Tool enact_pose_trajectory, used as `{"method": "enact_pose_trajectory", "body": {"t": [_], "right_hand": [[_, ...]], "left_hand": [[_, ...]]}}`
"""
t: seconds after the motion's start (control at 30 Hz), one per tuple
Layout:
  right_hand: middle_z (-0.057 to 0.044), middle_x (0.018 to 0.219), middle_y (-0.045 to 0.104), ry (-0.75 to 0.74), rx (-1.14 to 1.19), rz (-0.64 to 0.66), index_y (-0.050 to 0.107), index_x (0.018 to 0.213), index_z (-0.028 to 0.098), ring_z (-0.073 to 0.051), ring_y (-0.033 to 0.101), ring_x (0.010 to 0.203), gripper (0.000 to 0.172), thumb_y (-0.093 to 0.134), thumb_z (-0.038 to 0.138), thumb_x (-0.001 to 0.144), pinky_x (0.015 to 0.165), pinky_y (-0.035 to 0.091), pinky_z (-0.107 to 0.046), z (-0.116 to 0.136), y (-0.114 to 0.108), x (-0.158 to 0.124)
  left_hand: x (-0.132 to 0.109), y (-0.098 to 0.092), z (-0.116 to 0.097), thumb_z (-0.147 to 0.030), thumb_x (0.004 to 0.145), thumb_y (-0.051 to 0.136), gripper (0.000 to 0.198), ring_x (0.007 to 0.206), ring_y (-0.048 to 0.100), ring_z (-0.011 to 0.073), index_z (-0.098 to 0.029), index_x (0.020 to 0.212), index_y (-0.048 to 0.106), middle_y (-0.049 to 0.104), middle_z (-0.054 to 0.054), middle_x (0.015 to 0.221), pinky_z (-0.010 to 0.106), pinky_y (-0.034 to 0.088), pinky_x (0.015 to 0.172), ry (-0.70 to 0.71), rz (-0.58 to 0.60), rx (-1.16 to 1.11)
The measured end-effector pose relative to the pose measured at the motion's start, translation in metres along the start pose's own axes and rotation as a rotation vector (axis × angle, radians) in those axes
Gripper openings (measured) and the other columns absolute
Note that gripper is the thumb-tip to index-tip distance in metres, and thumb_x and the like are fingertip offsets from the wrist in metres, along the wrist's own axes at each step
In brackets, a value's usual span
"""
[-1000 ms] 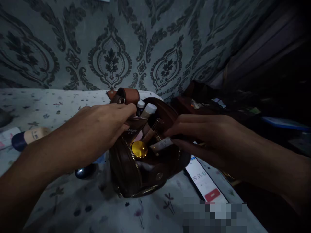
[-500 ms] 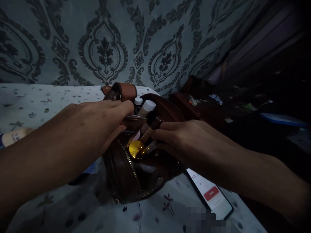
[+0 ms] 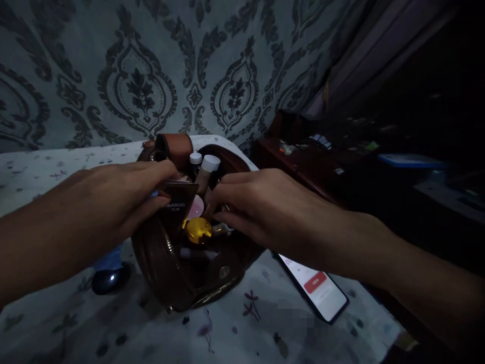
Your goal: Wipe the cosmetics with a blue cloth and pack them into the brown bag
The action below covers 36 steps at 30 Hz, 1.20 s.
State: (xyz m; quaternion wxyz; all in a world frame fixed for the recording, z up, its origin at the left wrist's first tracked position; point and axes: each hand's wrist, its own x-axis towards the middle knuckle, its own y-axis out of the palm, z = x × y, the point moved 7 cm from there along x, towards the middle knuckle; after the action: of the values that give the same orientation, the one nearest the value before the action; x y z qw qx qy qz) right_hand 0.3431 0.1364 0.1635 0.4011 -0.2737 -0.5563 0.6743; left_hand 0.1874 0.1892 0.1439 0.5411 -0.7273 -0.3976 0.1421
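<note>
An unzipped brown leather bag [image 3: 151, 268] stands on the patterned sheet with several cosmetics in it. My left hand [image 3: 117, 194] reaches over its left side, closed on the edge of a dark flat packet [image 3: 178, 199] lettered MARUBI. My right hand [image 3: 250, 202] is inside the bag's right side with its fingers pinched together; whatever they hold is hidden. By its fingertips lie a shiny gold round container [image 3: 199, 230], a pink round piece [image 3: 196, 207] and a small clear tube [image 3: 222, 230]. Behind them stand a white-capped tube [image 3: 210, 164] and a smaller white-capped bottle [image 3: 196, 159].
A phone [image 3: 318, 293] with a lit screen and red button lies right of the bag. A blue item with a dark rounded cap [image 3: 111, 279] is at the left. A patterned curtain [image 3: 162, 65] hangs behind; a cluttered reddish-brown surface [image 3: 288, 162] is at the right.
The view has shifted, so the bag and phone appear farther left. My right hand has moved deeper over the contents, and the dark tube at its fingertips is now hidden. The packet is still held.
</note>
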Motion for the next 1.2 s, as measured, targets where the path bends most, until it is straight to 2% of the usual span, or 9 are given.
{"method": "enact_pose_trajectory", "body": {"t": [0.17,0.27,0.33,0.43,0.6,0.8,0.9,1.0,1.2], "right_hand": [[-0.003,0.088,0.064,-0.033,0.058,-0.033,0.066,0.095,0.017,-0.016,0.059,0.084,0.003,0.064,0.018,0.092,0.074,0.042,-0.029,0.0,0.002,0.01],[-0.004,0.095,0.063,-0.058,0.115,-0.078,0.063,0.102,0.017,-0.017,0.058,0.09,0.013,0.068,0.02,0.09,0.075,0.042,-0.029,0.0,0.004,0.018],[-0.003,0.092,0.062,-0.069,0.142,-0.103,0.062,0.103,0.016,-0.017,0.057,0.088,0.015,0.068,0.019,0.089,0.073,0.041,-0.028,0.001,0.005,0.025],[-0.001,0.081,0.06,-0.075,0.158,-0.111,0.062,0.091,0.014,-0.015,0.055,0.08,0.003,0.063,0.013,0.089,0.068,0.038,-0.026,0.001,0.005,0.035],[0.001,0.075,0.058,-0.143,0.201,-0.108,0.062,0.078,0.014,-0.014,0.054,0.081,0.011,0.063,0.004,0.083,0.069,0.037,-0.025,0.0,-0.002,0.046],[0.004,0.078,0.063,-0.309,0.277,-0.054,0.063,0.087,0.018,-0.013,0.058,0.081,0.014,0.06,0.004,0.085,0.071,0.041,-0.024,-0.001,-0.002,0.045],[0.004,0.081,0.065,-0.336,0.27,-0.037,0.062,0.093,0.019,-0.013,0.059,0.08,0.016,0.061,0.005,0.085,0.07,0.042,-0.023,-0.003,0.001,0.042],[0.002,0.084,0.066,-0.352,0.237,-0.051,0.061,0.097,0.018,-0.014,0.059,0.082,0.016,0.062,0.007,0.086,0.07,0.042,-0.024,-0.004,0.001,0.042],[0.004,0.082,0.062,-0.44,0.204,-0.047,0.059,0.101,0.017,-0.012,0.056,0.082,0.017,0.061,0.006,0.087,0.071,0.038,-0.023,-0.001,-0.001,0.041]], "left_hand": [[0.005,-0.001,0.001,-0.064,0.085,0.049,0.042,0.085,0.066,0.0287,-0.036,0.111,0.066,0.07,0.002,0.093,0.036,0.054,0.075,-0.026,0.026,0.021],[0.006,-0.004,-0.003,-0.06,0.085,0.049,0.04,0.087,0.068,0.0293,-0.038,0.113,0.064,0.072,0.002,0.101,0.038,0.055,0.075,-0.002,0.033,0.058],[0.007,-0.004,-0.005,-0.057,0.085,0.048,0.037,0.084,0.068,0.0283,-0.036,0.11,0.065,0.073,0.002,0.102,0.037,0.054,0.072,0.003,0.058,0.09],[0.008,-0.004,-0.006,-0.054,0.087,0.047,0.033,0.081,0.067,0.027,-0.035,0.105,0.065,0.073,0.002,0.098,0.035,0.051,0.065,-0.011,0.107,0.126],[0.009,-0.004,-0.014,-0.048,0.091,0.044,0.033,0.085,0.065,0.0282,-0.032,0.114,0.063,0.071,0.003,0.099,0.038,0.046,0.07,-0.031,0.067,0.188],[0.006,-0.002,-0.017,-0.046,0.094,0.044,0.038,0.09,0.065,0.0294,-0.031,0.125,0.059,0.071,0.004,0.106,0.038,0.044,0.07,-0.057,0.053,0.238],[0.005,-0.002,-0.017,-0.045,0.092,0.049,0.039,0.096,0.065,0.0295,-0.03,0.127,0.059,0.07,0.004,0.114,0.037,0.046,0.074,-0.025,0.044,0.218],[0.005,-0.001,-0.016,-0.046,0.092,0.05,0.04,0.096,0.065,0.0291,-0.03,0.128,0.058,0.07,0.004,0.113,0.037,0.048,0.075,-0.012,0.042,0.227],[0.006,-0.001,-0.016,-0.046,0.093,0.051,0.04,0.1,0.066,0.0297,-0.032,0.13,0.054,0.069,0.003,0.119,0.039,0.049,0.078,-0.019,0.066,0.271]]}}
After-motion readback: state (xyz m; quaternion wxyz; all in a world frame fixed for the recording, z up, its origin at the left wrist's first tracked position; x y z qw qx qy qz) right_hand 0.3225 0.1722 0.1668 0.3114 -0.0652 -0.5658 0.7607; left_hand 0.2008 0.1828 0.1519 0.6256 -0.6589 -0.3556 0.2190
